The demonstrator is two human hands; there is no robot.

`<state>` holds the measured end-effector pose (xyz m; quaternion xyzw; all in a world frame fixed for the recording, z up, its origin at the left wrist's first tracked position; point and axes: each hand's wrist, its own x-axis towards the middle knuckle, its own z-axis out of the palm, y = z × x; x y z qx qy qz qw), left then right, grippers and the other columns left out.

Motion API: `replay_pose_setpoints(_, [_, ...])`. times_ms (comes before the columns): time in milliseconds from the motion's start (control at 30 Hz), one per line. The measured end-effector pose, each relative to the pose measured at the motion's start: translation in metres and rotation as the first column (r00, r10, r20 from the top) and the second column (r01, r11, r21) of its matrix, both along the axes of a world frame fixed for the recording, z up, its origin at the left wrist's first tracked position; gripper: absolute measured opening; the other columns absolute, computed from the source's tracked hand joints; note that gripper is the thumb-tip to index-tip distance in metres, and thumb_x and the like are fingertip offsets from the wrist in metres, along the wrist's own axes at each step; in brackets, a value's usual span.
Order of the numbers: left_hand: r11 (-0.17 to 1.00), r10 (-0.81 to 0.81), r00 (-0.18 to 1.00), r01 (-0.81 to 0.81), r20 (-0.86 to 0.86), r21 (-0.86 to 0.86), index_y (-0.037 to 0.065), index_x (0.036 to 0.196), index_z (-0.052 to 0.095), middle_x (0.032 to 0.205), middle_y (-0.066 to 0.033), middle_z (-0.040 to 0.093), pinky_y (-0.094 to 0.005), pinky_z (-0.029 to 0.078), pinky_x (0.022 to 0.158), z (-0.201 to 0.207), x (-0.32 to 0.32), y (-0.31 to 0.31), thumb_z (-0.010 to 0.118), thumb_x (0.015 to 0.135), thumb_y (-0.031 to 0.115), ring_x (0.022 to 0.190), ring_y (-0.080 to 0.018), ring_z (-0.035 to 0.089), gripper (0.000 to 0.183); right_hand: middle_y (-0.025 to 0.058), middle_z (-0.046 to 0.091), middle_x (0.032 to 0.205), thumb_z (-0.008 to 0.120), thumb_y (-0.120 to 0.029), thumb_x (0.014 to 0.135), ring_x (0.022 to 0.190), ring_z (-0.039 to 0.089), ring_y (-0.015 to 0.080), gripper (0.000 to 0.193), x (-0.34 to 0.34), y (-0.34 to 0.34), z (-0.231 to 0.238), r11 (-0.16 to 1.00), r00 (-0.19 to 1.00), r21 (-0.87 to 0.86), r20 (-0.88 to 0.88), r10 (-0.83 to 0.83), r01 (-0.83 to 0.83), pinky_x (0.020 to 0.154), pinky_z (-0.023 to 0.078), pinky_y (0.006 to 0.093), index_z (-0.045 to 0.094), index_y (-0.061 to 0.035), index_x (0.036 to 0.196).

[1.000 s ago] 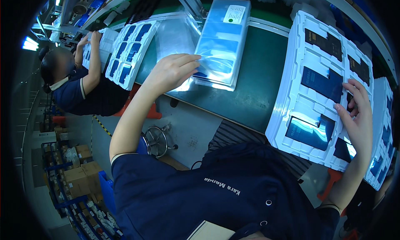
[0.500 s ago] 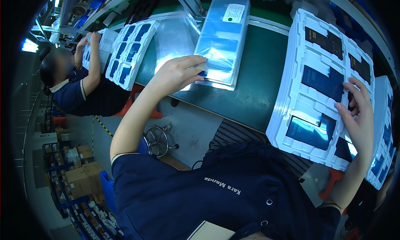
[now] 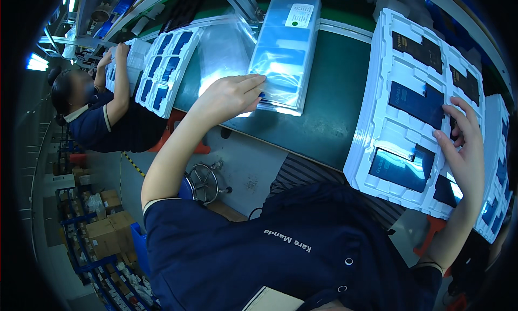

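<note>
My left hand [image 3: 229, 99] reaches to the near left edge of a stack wrapped in clear plastic film [image 3: 291, 52]. Its fingers and thumb are closed on the film, and a small dark blue bit shows beside the thumb. My right hand [image 3: 463, 143] is over a white moulded tray [image 3: 399, 133], the top one of a stack. Its thumb and index finger are apart and curved about a dark flat piece, mostly hidden under the hand. Other dark notched flat pieces [image 3: 416, 103] lie in the tray's pockets.
Clear plastic bags [image 3: 224, 54] lie left of the wrapped stack on the green bench [image 3: 329, 100]. Another loaded white tray [image 3: 168, 68] stands further left, near a co-worker [image 3: 102, 108]. More trays [image 3: 493, 197] stand at the far right. A wheeled stool [image 3: 205, 182] is below the bench.
The view has shifted slightly. My left hand's fingers look closer together at the film's edge. My right hand has hardly moved over the tray.
</note>
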<state>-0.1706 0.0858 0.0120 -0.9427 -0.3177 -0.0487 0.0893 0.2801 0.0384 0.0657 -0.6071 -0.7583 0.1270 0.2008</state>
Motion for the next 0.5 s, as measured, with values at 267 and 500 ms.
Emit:
replay_pose_setpoints(267, [0.985, 0.003, 1.000, -0.001, -0.009, 0.173, 0.000, 0.080, 0.059, 0.112, -0.0133, 0.062, -0.0345, 0.055, 0.077, -0.019, 0.002, -0.005, 0.066, 0.070, 0.006, 0.099, -0.0263, 0.064, 0.013, 0.0073, 0.050, 0.128, 0.069, -0.017, 0.079, 0.078, 0.046, 0.0128, 0.038, 0.001, 0.000, 0.000, 1.000, 1.000, 0.007, 0.014, 0.013, -0.013, 0.064, 0.040, 0.0229, 0.061, -0.0049, 0.113])
replay_pose_setpoints(500, [0.980, -0.075, 0.991, 0.053, 0.110, 0.190, 0.001, 0.083, 0.058, 0.108, -0.0124, 0.061, -0.0336, 0.055, 0.077, -0.007, 0.010, -0.037, 0.062, 0.074, 0.004, 0.093, -0.0241, 0.064, 0.011, 0.0078, 0.050, 0.128, 0.068, -0.018, 0.079, 0.078, 0.046, 0.0137, 0.037, 0.000, 0.000, 0.002, 1.000, 1.000, 0.006, 0.003, 0.021, -0.021, 0.063, 0.041, 0.0238, 0.061, -0.0043, 0.112])
